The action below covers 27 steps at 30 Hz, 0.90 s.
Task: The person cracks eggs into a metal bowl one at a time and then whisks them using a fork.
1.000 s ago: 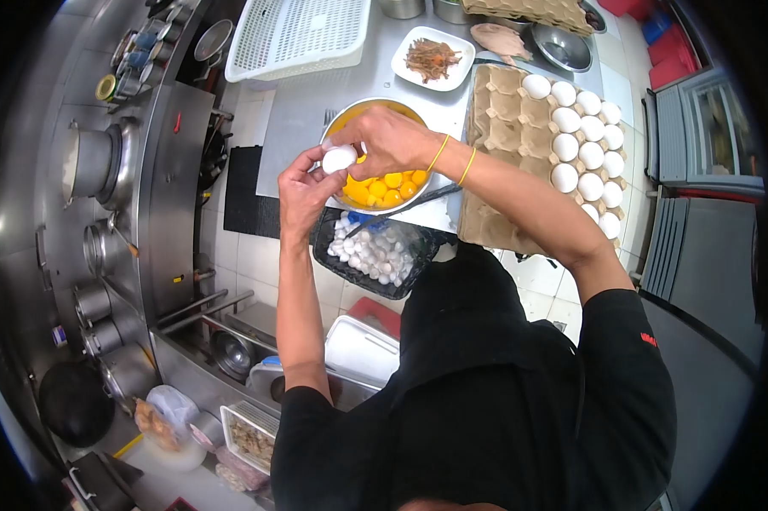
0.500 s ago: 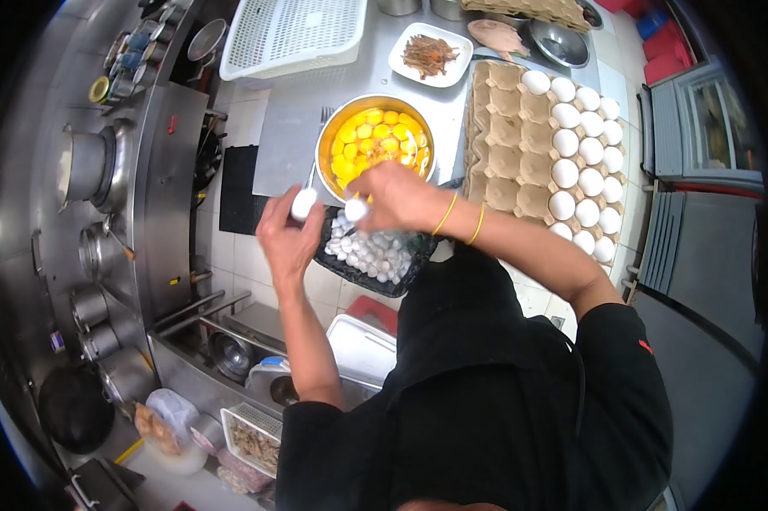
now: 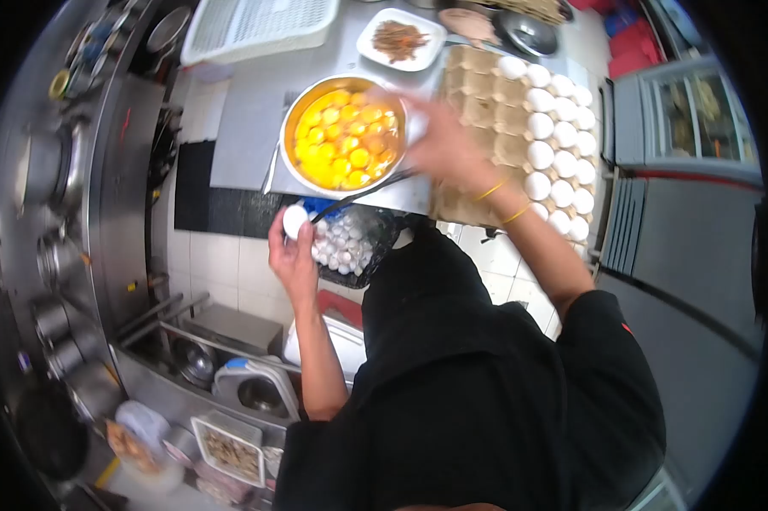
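My left hand (image 3: pixel 294 264) is closed round a white egg (image 3: pixel 296 221), held up beside the near rim of the metal bowl. That bowl (image 3: pixel 283 140) holds many raw yolks (image 3: pixel 341 136) in clear egg white. My right hand (image 3: pixel 448 149) is smeared by motion between the bowl and the egg tray, so its fingers cannot be read. Below the table edge hangs a black bag (image 3: pixel 384 243) full of white eggshells (image 3: pixel 341 247). On the right lies a cardboard egg tray (image 3: pixel 490 119), with white eggs (image 3: pixel 541 155) in its right columns and bare cups on its left.
A fork or spoon handle (image 3: pixel 271 170) rests left of the bowl on the steel table (image 3: pixel 239 140). Behind stand a white plate of brown strips (image 3: pixel 401 40), a white plastic basket (image 3: pixel 260 30) and a dark metal bowl (image 3: pixel 527 34). A sink (image 3: pixel 192 358) lies lower left.
My right hand has left the black bag, where it held a white shell, and swung up and right past the bowl. My left hand still holds its egg. The whole view has shifted.
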Each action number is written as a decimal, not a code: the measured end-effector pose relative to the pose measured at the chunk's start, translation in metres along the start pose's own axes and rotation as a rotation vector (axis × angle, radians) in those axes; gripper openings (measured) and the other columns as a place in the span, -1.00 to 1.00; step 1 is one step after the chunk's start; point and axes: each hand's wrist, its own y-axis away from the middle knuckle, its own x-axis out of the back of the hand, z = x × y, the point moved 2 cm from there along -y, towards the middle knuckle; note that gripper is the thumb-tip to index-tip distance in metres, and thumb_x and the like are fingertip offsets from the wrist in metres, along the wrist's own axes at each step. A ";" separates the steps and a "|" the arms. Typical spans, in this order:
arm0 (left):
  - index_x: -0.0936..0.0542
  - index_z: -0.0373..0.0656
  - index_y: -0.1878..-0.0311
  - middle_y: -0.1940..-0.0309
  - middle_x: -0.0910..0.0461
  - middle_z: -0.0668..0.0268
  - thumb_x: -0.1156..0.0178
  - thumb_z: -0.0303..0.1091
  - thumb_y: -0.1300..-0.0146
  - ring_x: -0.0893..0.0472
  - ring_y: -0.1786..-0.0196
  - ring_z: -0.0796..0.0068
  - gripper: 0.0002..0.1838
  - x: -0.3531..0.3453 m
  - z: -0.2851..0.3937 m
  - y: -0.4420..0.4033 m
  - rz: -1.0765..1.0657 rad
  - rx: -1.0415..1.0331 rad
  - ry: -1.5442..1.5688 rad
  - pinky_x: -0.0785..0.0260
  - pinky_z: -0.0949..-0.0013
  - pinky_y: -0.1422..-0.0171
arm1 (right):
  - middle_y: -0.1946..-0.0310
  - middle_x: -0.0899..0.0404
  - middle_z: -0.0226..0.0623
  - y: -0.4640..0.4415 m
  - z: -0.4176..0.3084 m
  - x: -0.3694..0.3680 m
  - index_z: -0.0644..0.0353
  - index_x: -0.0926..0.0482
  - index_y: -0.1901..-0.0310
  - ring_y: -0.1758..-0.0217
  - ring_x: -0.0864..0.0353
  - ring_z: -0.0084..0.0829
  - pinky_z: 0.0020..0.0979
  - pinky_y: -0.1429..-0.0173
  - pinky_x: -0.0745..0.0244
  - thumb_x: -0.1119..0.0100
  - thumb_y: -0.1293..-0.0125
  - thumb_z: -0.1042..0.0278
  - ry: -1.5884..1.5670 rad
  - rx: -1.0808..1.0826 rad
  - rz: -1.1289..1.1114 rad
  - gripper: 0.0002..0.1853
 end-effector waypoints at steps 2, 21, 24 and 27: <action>-0.30 -0.41 -0.40 -0.18 -0.50 0.05 -0.20 -0.54 -0.38 -0.57 -0.11 0.35 -0.44 0.008 -0.029 -0.023 0.160 -0.131 -0.077 -0.53 0.36 -0.10 | -0.25 -0.48 -0.05 -0.023 0.068 0.081 0.06 -0.51 -0.24 -0.35 -0.43 -0.08 -0.21 -0.34 -0.41 -0.33 -0.04 0.46 0.320 0.262 0.396 -0.38; -0.43 -0.33 -0.36 0.01 -0.61 0.19 -0.22 -0.41 -0.41 -0.61 0.23 0.53 -0.51 0.001 0.007 -0.069 0.039 -0.110 -0.142 -0.51 0.45 0.18 | -0.06 -0.58 -0.06 -0.056 0.074 0.150 0.35 -0.54 0.00 -0.17 -0.59 -0.16 -0.18 -0.27 -0.53 -0.08 -0.33 0.38 -0.979 0.092 0.013 -0.71; -0.43 -0.39 -0.32 0.16 -0.63 0.16 -0.23 -0.37 -0.40 -0.60 0.32 0.55 -0.51 -0.020 0.059 -0.072 -0.150 -0.061 0.176 -0.49 0.49 0.27 | 0.33 -0.65 -0.33 -0.062 0.011 0.066 0.19 -0.62 0.09 0.37 -0.66 -0.49 -0.48 0.34 -0.59 -0.40 -0.19 0.21 -0.166 -0.039 0.036 -0.68; -0.47 -0.39 -0.22 0.16 -0.64 0.17 -0.23 -0.36 -0.41 -0.62 0.32 0.52 -0.59 -0.036 0.083 -0.084 -0.340 -0.030 0.179 -0.50 0.45 0.28 | 0.31 -0.70 -0.30 -0.070 -0.011 -0.005 0.12 -0.63 -0.13 0.42 -0.68 -0.35 -0.36 0.24 -0.61 -0.50 -0.05 0.16 0.145 0.736 -0.054 -0.42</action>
